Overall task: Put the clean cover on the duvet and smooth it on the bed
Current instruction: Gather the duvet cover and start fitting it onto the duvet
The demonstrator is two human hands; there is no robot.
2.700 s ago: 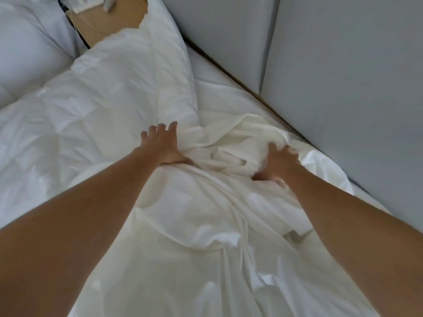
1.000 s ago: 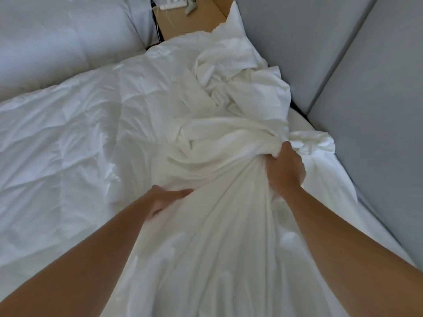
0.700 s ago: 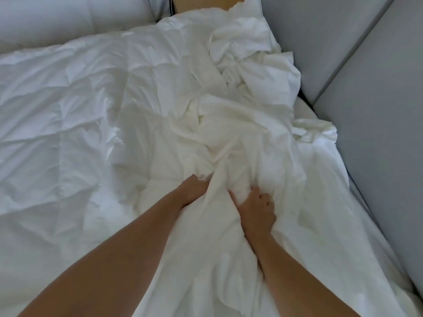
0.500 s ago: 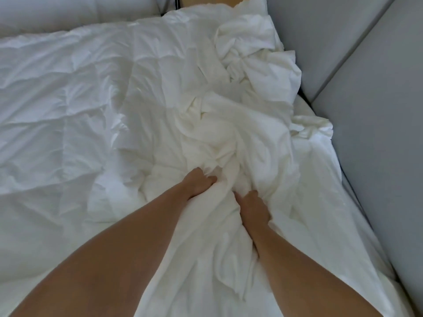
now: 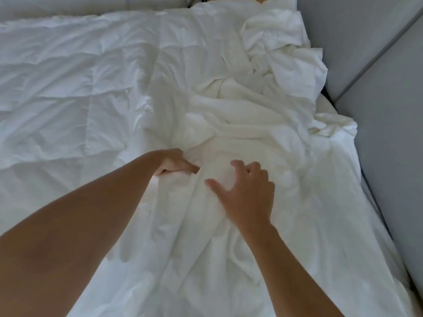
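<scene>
A white quilted duvet (image 5: 75,88) lies spread over the left and middle of the bed. The white cover (image 5: 258,124) is bunched in folds over the duvet's right side and runs down toward me. My left hand (image 5: 174,163) grips a fold of the cover, fingers curled into the cloth. My right hand (image 5: 247,193) hovers or rests just right of it with fingers spread and loosely bent, holding nothing. A crumpled heap of cover (image 5: 279,46) sits at the far right corner.
A grey padded wall panel (image 5: 384,110) runs along the bed's right side, with a seam in it. A pale pillow (image 5: 68,5) lies at the top left edge. A strip of wooden surface shows at the top.
My right hand has let go of the cover and opened, fingers spread. My left hand stays gripping the fold. The bunched cover now lies flatter and further up the bed.
</scene>
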